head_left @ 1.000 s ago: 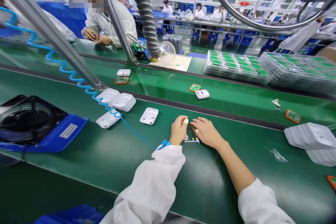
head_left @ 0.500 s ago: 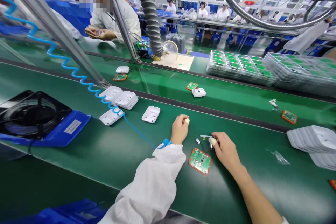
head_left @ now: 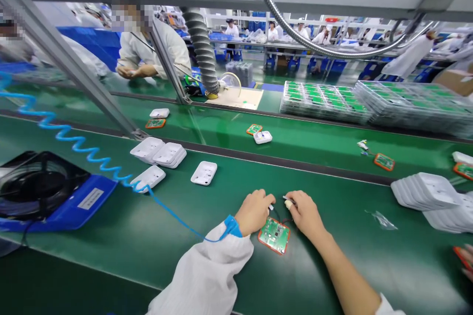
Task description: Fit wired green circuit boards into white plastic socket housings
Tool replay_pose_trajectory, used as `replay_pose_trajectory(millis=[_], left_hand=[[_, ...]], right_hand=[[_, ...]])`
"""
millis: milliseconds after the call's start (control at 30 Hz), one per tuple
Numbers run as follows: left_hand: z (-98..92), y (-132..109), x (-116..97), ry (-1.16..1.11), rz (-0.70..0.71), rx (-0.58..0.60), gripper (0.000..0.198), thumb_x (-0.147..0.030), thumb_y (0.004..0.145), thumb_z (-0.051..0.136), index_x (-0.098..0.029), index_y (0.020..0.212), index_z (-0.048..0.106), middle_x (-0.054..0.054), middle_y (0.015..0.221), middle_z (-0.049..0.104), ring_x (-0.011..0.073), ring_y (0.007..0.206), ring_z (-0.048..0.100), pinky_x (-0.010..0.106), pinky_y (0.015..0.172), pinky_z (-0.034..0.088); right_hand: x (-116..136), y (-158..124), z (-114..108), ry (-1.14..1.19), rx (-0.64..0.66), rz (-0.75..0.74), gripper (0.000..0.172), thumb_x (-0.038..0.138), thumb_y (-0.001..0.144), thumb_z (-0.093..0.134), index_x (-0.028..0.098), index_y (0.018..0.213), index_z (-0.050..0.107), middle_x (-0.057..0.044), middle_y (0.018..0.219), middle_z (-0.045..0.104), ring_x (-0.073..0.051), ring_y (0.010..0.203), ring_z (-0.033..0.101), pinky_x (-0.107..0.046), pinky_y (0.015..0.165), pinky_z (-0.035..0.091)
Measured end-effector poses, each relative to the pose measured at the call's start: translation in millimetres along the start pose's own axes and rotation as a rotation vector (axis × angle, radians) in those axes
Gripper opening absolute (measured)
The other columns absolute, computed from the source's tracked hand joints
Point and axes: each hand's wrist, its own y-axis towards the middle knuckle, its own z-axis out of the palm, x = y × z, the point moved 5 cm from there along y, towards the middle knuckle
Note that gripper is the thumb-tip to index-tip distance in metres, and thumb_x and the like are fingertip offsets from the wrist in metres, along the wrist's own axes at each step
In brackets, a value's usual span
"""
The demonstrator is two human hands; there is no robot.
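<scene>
A green circuit board point(head_left: 274, 236) in an orange frame lies flat on the green bench, between and just below my hands. Dark wires lead up from its top edge. My left hand point(head_left: 253, 210), with a blue wrist strap point(head_left: 232, 226) at the cuff, is closed on a small white connector point(head_left: 271, 207) near the board's upper left. At the board's upper right, my right hand point(head_left: 305, 211) pinches a small silver-white wired part point(head_left: 285, 198), mostly hidden by the fingers. A pale finger cot point(head_left: 289, 204) covers one of its fingertips.
White plastic covers point(head_left: 204, 173) lie to the left, and a stack of them point(head_left: 424, 191) stands at right. A fan point(head_left: 46, 182) sits far left. Boards point(head_left: 384, 161) rest on the belt behind. A clear plastic scrap point(head_left: 384, 220) and another person's hand point(head_left: 468, 258) are at right.
My left hand has come down and right to the board and taken hold of the white connector. The right hand stays close to its wired part. Another person's hand now shows at the right edge.
</scene>
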Motion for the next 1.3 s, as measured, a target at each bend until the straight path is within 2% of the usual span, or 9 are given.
replay_pose_trajectory(millis=[67,233,400,567,633,767,900,1033,1300], left_hand=[[4.5,4,0,0.013,0.0,0.009,0.029,-0.007,0.076,0.044,-0.023,0.097,0.054,0.005,0.092,0.057,0.0205,0.088,0.053,0.03,0.075,0.039],[3.6,9,1,0.069,-0.152,-0.047,0.01,-0.018,0.083,0.046,-0.018,0.09,0.051,0.007,0.09,0.059,0.0223,0.087,0.055,0.032,0.073,0.038],[1.2,7,-5,0.082,-0.145,-0.064,0.016,-0.019,0.088,0.036,-0.018,0.089,0.052,0.007,0.09,0.059,0.0217,0.087,0.055,0.032,0.073,0.037],[6.2,1,-17,0.058,-0.166,-0.097,0.028,-0.044,0.083,0.047,-0.017,0.086,0.053,0.01,0.091,0.057,0.0257,0.089,0.052,0.037,0.076,0.036],[10.1,0,-23,0.044,-0.146,-0.08,0.025,-0.041,0.081,0.051,-0.017,0.087,0.053,0.009,0.092,0.057,0.0262,0.091,0.051,0.038,0.078,0.035],[13.2,2,-29,-0.003,-0.085,-0.08,0.009,-0.02,0.081,0.045,-0.018,0.088,0.05,0.008,0.094,0.057,0.0235,0.091,0.051,0.037,0.078,0.034],[11.4,7,-20,-0.31,-0.069,-0.163,0.008,-0.014,0.077,0.044,-0.019,0.083,0.047,0.003,0.083,0.058,0.0175,0.08,0.053,0.03,0.071,0.037],[20.9,13,-11,-0.806,-0.094,-0.11,0.012,-0.012,0.074,0.046,-0.019,0.084,0.047,-0.005,0.063,0.052,0.0108,0.058,0.05,0.022,0.057,0.036],[29.5,18,-6,-1.233,-0.101,-0.096,0.012,-0.022,0.079,0.048,-0.016,0.088,0.051,-0.001,0.076,0.056,0.0081,0.06,0.051,0.021,0.059,0.041]], right_hand=[[3,-1,0,0.041,-0.004,-0.014,0.017,0.019,0.086,0.042,0.02,0.094,0.057,-0.004,0.089,0.06,-0.018,0.085,0.053,-0.031,0.074,0.039],[17,-4,1,0.206,0.02,-0.048,0.014,0.02,0.085,0.044,0.02,0.089,0.058,-0.003,0.086,0.06,-0.016,0.079,0.054,-0.029,0.072,0.041],[12,-6,-3,0.273,-0.008,0.017,0.013,0.022,0.085,0.043,0.019,0.088,0.056,-0.002,0.081,0.06,-0.015,0.073,0.054,-0.027,0.068,0.042],[5,-4,-9,0.276,-0.064,0.047,0.013,0.023,0.083,0.043,0.02,0.085,0.056,-0.001,0.077,0.06,-0.014,0.069,0.055,-0.026,0.064,0.043],[6,-3,-9,0.27,-0.066,0.033,0.013,0.022,0.083,0.043,0.02,0.084,0.056,-0.001,0.077,0.06,-0.014,0.068,0.055,-0.025,0.063,0.043],[9,-4,-11,0.274,-0.062,0.0,0.014,0.022,0.084,0.043,0.02,0.085,0.056,-0.002,0.078,0.059,-0.014,0.069,0.054,-0.026,0.065,0.043],[12,-7,-17,0.282,-0.062,-0.063,0.016,0.019,0.086,0.039,0.02,0.087,0.055,-0.003,0.084,0.058,-0.015,0.076,0.054,-0.027,0.069,0.043],[13,-9,-22,0.287,-0.044,-0.077,0.015,0.018,0.087,0.039,0.02,0.089,0.054,-0.003,0.086,0.057,-0.015,0.078,0.053,-0.028,0.07,0.042],[7,-11,-26,0.253,-0.033,-0.062,0.015,0.017,0.087,0.038,0.02,0.089,0.053,-0.003,0.088,0.056,-0.016,0.08,0.053,-0.028,0.071,0.042]])
